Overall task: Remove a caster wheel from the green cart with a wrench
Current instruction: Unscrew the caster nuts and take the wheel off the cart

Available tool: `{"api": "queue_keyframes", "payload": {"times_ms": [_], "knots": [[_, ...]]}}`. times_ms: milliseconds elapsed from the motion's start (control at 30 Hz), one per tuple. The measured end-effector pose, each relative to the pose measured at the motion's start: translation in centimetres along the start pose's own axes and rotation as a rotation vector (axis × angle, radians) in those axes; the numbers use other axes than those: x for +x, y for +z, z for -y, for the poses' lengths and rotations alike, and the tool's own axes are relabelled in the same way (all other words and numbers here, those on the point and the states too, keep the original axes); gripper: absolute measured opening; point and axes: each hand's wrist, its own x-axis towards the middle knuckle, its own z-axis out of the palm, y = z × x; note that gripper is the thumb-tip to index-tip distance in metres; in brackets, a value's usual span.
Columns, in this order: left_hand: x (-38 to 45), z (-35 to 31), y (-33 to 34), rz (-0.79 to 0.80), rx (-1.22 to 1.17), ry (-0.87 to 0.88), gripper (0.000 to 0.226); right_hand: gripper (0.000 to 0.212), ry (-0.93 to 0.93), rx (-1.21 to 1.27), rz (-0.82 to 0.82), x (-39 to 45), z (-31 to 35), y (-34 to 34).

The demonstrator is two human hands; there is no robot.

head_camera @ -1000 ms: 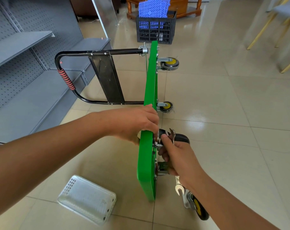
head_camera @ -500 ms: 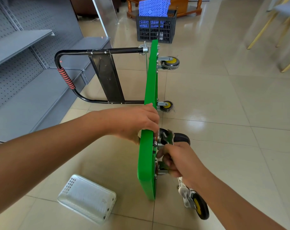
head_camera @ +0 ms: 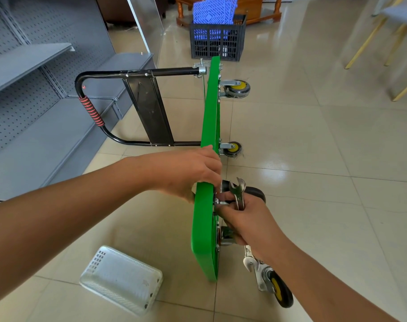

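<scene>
The green cart (head_camera: pixel 210 126) stands on its side edge on the tiled floor, wheels pointing right, its black handle (head_camera: pixel 137 73) folded out to the left. My left hand (head_camera: pixel 193 173) grips the cart's near top edge. My right hand (head_camera: pixel 242 217) holds a silver open-ended wrench (head_camera: pixel 238 194) against the mount of the near upper caster wheel (head_camera: pixel 256 192), whose black tyre shows behind my fingers. The wrench's other end (head_camera: pixel 248 259) sticks out below my palm. A near lower caster (head_camera: pixel 278 289) with a yellow hub rests on the floor.
Two far casters (head_camera: pixel 236 89) (head_camera: pixel 232 148) sit on the cart's far end. A white plastic basket (head_camera: pixel 122 278) lies upside down on the floor at lower left. Grey metal shelving (head_camera: pixel 35 94) runs along the left. A black crate (head_camera: pixel 217 40) stands beyond the cart.
My right hand swung the wrench down at the caster mount, then back up, so its open jaw shows above my fingers again. My left hand stayed on the cart's edge.
</scene>
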Motion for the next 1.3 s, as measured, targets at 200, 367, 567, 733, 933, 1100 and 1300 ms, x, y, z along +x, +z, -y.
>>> {"api": "queue_keyframes", "payload": {"times_ms": [200,367,567,733,933,1100,1300], "knots": [[0.0,0.0,0.0,-0.004,-0.007,0.003,0.043,0.043,-0.024,-0.044,-0.006,0.0,-0.4,0.0],[-0.1,0.2,0.2,-0.014,0.000,0.011,0.043,0.026,-0.082,-0.041,-0.081,0.3,-0.7,-0.2],[-0.1,0.1,0.1,-0.007,-0.020,0.006,0.045,0.017,-0.105,-0.093,-0.029,0.2,-0.6,-0.1],[-0.2,0.1,0.1,-0.028,-0.022,0.015,0.043,0.024,-0.158,-0.201,-0.060,0.5,-1.1,0.2],[-0.1,0.2,0.1,-0.056,-0.019,0.024,0.043,0.027,-0.112,-0.161,-0.031,0.6,-1.0,0.6],[-0.1,0.0,0.0,-0.047,-0.011,0.020,0.044,0.026,-0.063,-0.085,-0.019,0.6,-1.0,0.7],[-0.1,0.0,0.0,-0.024,-0.017,0.010,0.044,0.004,-0.141,-0.107,-0.056,0.4,-1.0,-0.2]]}}
